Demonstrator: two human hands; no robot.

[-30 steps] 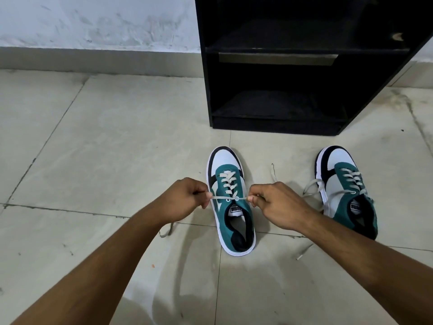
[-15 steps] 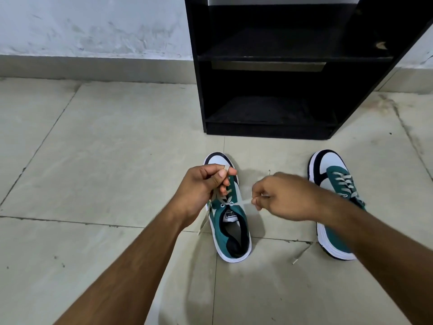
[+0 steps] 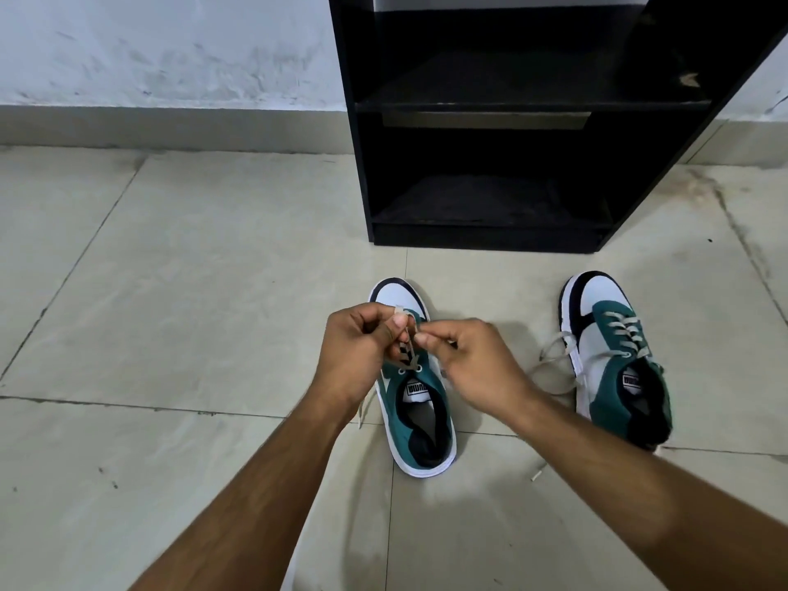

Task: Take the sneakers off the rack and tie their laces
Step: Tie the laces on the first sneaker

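The tiled floor takes up most of the room: big pale squares with a dull sheen, thin dark grout lines and a few scuffs and specks. It lies wide and bare to the left, all the way back to a grey skirting strip under a rough, blotchy white wall. Against that wall stands the black rack, boxy and matte, its shelves dark and hollow, its base edge close to the toes of the shoes. To the right of it the tile carries a brownish stain along a crack.

Two sneakers sit on the floor in front of the rack, well apart, toes pointing at it. The right sneaker is teal suede-looking cloth with a smooth white toe and black trim; its pale flat laces trail loose onto the tile at its left side. The left sneaker matches it, with a white rubber sole rim and a dark padded lining.

Over its tongue the two bare forearms meet. The left hand is curled tight, thumb and fingers pinching a loop of lace that rises from the top eyelets. The right hand is just beside it, fingertips pinched narrow on the same lace.
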